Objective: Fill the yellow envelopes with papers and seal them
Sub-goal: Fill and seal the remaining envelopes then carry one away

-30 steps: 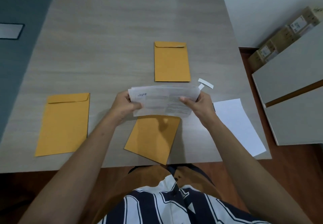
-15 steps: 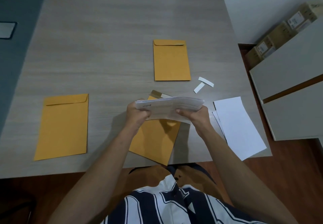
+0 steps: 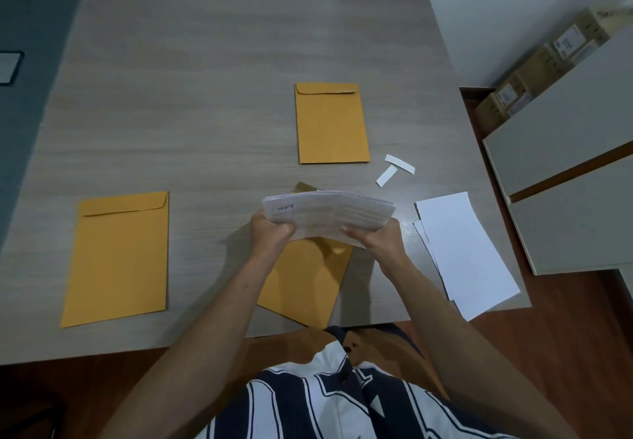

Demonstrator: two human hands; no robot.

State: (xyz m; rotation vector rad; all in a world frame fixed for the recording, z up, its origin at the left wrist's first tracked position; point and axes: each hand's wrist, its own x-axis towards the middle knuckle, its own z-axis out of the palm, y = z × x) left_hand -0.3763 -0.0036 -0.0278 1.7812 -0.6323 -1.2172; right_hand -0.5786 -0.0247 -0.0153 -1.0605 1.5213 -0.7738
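Both of my hands hold a folded bundle of printed papers (image 3: pixel 330 214) above the table. My left hand (image 3: pixel 269 231) grips its left end and my right hand (image 3: pixel 376 238) grips its right end. Under the bundle a yellow envelope (image 3: pixel 308 281) lies tilted near the table's front edge, its open flap peeking out behind the papers. A second yellow envelope (image 3: pixel 331 123) lies flat farther back with its flap down. A third yellow envelope (image 3: pixel 118 257) lies flat at the left, flap down.
A small stack of white sheets (image 3: pixel 462 253) lies at the right, overhanging the table's (image 3: pixel 205 62) front right corner. Two white paper strips (image 3: pixel 394 168) lie behind them. White cabinets (image 3: pixel 568 171) and cardboard boxes (image 3: pixel 548 65) stand right of the table.
The bundle has tipped from facing me to lying flatter. Both hands kept their grip and lowered it slightly toward the tilted envelope, whose flap now shows behind it.
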